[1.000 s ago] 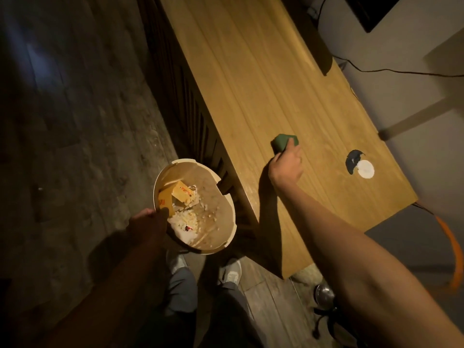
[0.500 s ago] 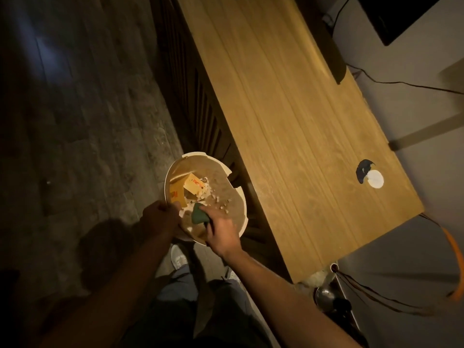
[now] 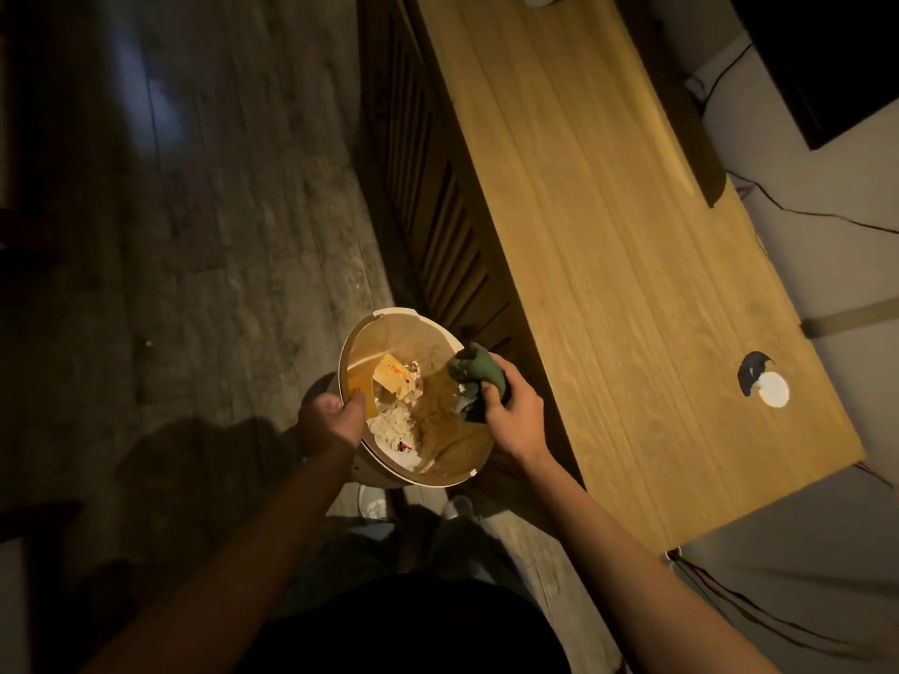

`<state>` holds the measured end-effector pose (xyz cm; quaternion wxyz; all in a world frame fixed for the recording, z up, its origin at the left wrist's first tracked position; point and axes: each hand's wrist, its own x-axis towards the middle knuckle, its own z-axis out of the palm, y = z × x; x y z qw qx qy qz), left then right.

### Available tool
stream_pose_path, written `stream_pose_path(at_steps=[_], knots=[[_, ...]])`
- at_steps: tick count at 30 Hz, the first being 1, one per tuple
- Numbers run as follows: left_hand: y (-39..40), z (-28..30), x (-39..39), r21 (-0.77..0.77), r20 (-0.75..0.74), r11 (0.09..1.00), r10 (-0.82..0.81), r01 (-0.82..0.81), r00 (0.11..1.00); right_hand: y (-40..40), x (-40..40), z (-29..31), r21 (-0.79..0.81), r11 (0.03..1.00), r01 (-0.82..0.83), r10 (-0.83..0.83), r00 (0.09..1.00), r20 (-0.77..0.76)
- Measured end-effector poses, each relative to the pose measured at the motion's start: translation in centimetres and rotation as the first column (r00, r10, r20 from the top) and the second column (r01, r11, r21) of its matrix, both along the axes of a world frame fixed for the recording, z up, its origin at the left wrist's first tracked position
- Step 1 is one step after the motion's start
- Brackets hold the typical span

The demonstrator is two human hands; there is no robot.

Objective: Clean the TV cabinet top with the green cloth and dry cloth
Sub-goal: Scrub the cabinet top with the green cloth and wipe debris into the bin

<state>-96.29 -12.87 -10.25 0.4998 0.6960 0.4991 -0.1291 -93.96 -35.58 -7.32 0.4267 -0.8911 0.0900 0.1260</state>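
Green cloth (image 3: 474,377) bunched in right hand (image 3: 511,420) (grip closed tight).

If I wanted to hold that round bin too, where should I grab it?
Probably the bare far rim of the bin, coming from above with your grip hooked over its thin edge. The left hand holds the near rim, and the right hand holds the green cloth over it.

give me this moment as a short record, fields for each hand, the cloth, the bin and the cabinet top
left hand: grips the near-left rim of the bin
right hand: holds the green cloth over the bin's right edge
green cloth: bunched up, off the cabinet
bin: round, pale, held beside the cabinet front; paper scraps and crumbs inside
cabinet top: wooden, with a round white disc near its right end
dry cloth: cannot tell where it is
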Motion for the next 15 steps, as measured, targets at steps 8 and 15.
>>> stream_pose_path(at_steps=[8,15], knots=[[4.6,0.5,5.3,-0.034,0.045,0.997,0.068,-0.066,0.997,3.2,5.2,1.0,0.095,0.990,0.102,-0.101,0.995,-0.011],[8.1,-0.4,14.4,-0.023,0.019,1.000,-0.010,0.011,1.000,7.9,13.2,0.1,0.131,0.985,0.116,-0.117,0.993,0.000]])
